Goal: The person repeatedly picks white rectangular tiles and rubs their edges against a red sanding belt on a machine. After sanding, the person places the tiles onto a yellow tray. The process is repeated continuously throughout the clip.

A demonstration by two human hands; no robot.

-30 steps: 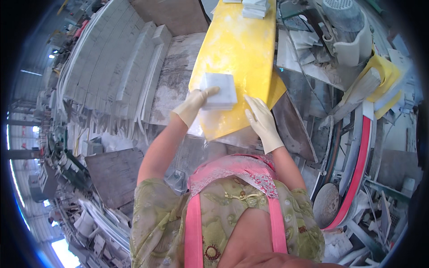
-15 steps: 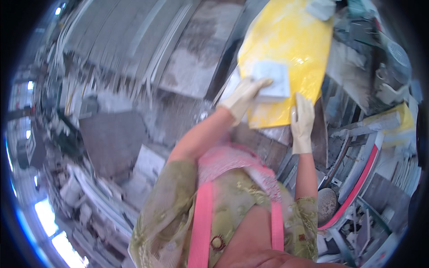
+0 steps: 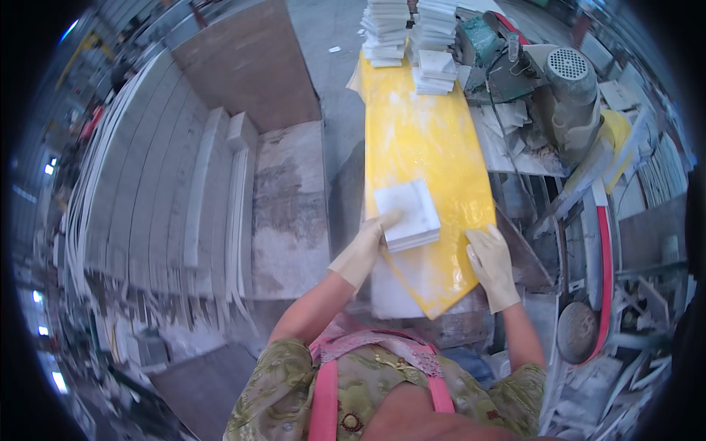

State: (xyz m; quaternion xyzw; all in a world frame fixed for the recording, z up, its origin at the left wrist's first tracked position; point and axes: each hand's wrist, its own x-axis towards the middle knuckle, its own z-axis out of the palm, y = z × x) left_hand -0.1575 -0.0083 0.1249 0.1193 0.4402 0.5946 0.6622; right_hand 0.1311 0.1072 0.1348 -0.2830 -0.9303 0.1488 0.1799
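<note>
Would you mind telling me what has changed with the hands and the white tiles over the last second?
Mostly the view swung. The left hand stays at the small white tile stack, and the right hand stays flat on the yellow board. Nothing was picked up or released.

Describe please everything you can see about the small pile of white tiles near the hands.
The small pile of white tiles is a few thin square pieces, stone-like and pale, stacked nearly flush. It lies flat on the near part of the long yellow board, slightly turned. The gloved left hand touches its near left corner with the fingertips. The gloved right hand rests on the board beside it, apart from it.
</note>
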